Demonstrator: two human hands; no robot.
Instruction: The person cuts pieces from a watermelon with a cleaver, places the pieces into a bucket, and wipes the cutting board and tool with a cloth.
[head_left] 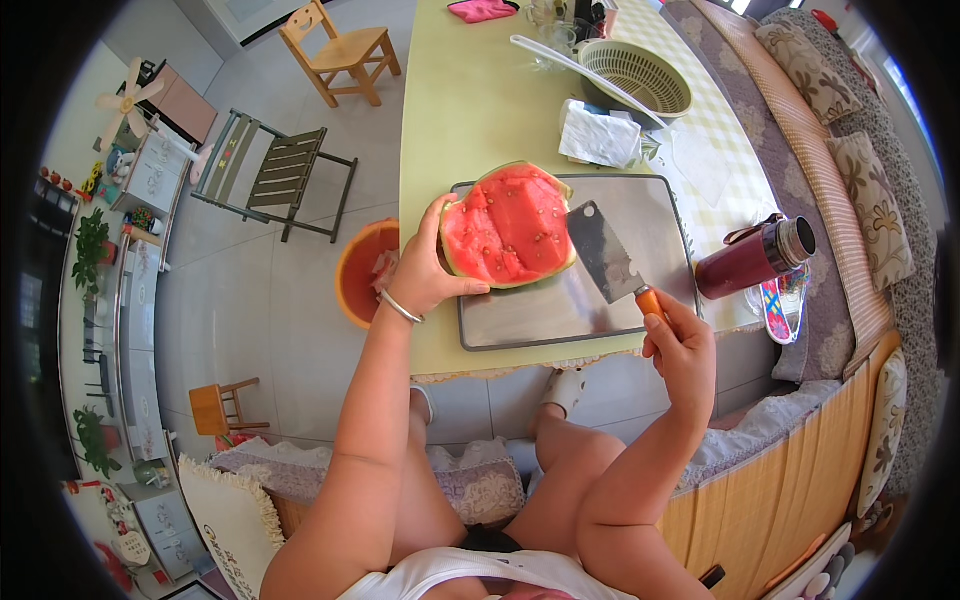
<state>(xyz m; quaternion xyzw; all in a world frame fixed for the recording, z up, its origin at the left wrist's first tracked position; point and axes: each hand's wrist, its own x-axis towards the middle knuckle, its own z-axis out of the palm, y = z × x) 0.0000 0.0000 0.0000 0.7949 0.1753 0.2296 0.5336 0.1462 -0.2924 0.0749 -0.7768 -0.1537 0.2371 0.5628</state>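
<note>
A cut piece of watermelon (pixel 508 228), red flesh facing up with pale seeds and a green rind at its edge, is over a metal cutting board (pixel 560 315). My left hand (pixel 432 265) grips its left side, thumb along the near edge. In my right hand (pixel 680 345) is a cleaver (pixel 606 255), its orange handle in my closed fingers. The broad blade is just right of the watermelon, over the board. Whether the blade touches the fruit I cannot tell.
Right of the board lies a dark red thermos (pixel 745 262). Beyond it are white tissues (pixel 600 135) and a green colander (pixel 640 82) with a white long-handled utensil (pixel 575 70). An orange bin (pixel 362 275) stands on the floor by the table's left edge, near a folding chair (pixel 285 175).
</note>
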